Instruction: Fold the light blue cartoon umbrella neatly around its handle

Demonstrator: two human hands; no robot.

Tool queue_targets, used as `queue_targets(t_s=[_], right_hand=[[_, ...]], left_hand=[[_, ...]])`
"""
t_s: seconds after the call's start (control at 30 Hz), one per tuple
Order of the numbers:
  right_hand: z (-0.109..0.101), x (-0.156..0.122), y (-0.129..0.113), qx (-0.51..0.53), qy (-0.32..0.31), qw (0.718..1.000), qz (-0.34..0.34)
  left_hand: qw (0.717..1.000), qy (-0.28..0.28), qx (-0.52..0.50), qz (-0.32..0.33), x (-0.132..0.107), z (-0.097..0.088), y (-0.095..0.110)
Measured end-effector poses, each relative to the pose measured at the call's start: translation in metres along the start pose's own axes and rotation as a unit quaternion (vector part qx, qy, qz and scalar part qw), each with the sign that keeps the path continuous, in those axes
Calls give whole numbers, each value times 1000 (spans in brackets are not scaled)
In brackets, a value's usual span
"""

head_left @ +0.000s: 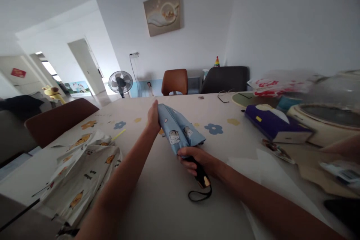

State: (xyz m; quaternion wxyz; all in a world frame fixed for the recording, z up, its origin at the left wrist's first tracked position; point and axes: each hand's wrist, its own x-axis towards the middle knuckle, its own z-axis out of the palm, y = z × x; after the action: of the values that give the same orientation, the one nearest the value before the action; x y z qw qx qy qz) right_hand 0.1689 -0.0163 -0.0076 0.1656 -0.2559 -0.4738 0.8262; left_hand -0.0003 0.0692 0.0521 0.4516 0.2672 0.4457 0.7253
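A folded light-blue umbrella [180, 129] with cartoon prints lies over the table [157, 195], pointing away from me. My left hand [153, 116] is closed around its far tip end. My right hand [197, 159] grips the black handle [201, 177] at the near end. A black wrist strap [199, 195] loops down from the handle onto the table.
A cream patterned garment [84, 165] lies at the left. At the right are a dark blue tissue box [274, 123], a round cooker [329, 118], papers and plastic bags. Glasses [225, 96] rest at the far edge. Chairs surround the table; a fan [120, 81] stands behind.
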Motion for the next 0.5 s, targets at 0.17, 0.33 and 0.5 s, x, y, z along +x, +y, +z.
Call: queue_targets(t_s=[0.17, 0.33, 0.5], right_hand=[[2, -3, 0, -1, -42, 999, -9], [1, -2, 1, -2, -10, 1000, -4], [-2, -3, 2, 12, -38, 999, 29]], left_hand=[[999, 40, -32, -14, 21, -18, 12], [997, -8, -70, -27, 14, -11, 9], [997, -6, -71, -4, 11, -12, 2]])
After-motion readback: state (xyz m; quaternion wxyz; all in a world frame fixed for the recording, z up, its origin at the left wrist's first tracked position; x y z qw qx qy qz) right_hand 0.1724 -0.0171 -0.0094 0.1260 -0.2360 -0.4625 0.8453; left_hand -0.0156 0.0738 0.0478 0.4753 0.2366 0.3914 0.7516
